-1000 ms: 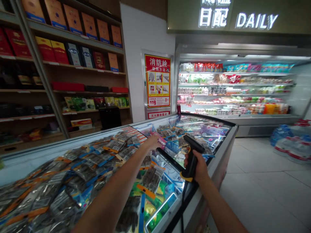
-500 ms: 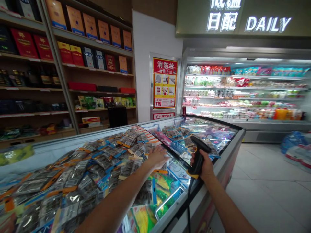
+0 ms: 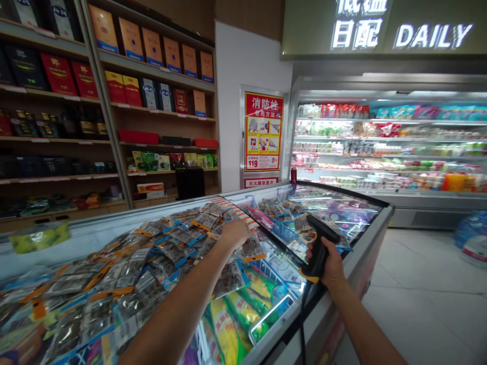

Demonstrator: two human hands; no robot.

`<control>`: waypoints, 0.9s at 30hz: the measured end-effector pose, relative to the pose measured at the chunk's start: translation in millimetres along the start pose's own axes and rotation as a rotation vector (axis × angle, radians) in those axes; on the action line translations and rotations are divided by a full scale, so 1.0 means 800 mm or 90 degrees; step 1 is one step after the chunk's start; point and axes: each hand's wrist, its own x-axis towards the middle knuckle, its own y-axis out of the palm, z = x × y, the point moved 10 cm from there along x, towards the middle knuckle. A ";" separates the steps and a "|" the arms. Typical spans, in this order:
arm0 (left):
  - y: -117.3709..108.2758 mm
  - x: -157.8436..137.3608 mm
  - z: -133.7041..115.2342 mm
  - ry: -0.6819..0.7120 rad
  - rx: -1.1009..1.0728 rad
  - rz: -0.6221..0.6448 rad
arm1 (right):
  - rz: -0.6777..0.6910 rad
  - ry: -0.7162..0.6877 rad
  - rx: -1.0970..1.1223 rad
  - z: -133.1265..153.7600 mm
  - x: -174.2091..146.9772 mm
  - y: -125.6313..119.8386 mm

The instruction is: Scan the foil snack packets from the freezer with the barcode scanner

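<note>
My right hand (image 3: 332, 263) grips the handle of a black and yellow barcode scanner (image 3: 318, 249), whose cord hangs down over the freezer edge. My left hand (image 3: 235, 233) reaches over a heap of flat, dark snack packets (image 3: 186, 235) with orange and blue edges. Its fingers are curled down and mostly hidden, so I cannot tell what they hold. Just below and to the right of it lies one orange-edged packet (image 3: 252, 248). Green and yellow bags (image 3: 232, 319) show in a white wire basket (image 3: 254, 334) nearer me.
The chest freezer's glass lid (image 3: 331, 203) covers its far part, with a red can (image 3: 293, 175) on the far rim. Shelves of boxed goods (image 3: 163, 96) stand at left. A lit open fridge (image 3: 388, 147) lines the back right, with wrapped bottles (image 3: 472, 238) on the floor.
My left hand, spread flat over the packets before, has curled its fingers and shifted slightly up and left. The right hand still holds the scanner. The view has turned a little left.
</note>
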 end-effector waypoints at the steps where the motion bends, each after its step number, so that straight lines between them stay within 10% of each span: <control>1: 0.004 -0.007 0.001 -0.021 0.005 0.025 | 0.003 -0.001 -0.001 0.000 0.000 0.001; 9: 0.029 0.001 -0.025 -0.008 -0.204 -0.006 | 0.008 -0.010 -0.008 0.000 -0.002 0.001; 17: 0.002 0.079 -0.001 -0.086 -0.857 -0.331 | 0.075 0.042 -0.039 -0.017 -0.011 0.020; 27: 0.009 0.099 0.019 -0.077 -0.965 -0.455 | 0.132 0.080 -0.074 -0.033 -0.009 0.033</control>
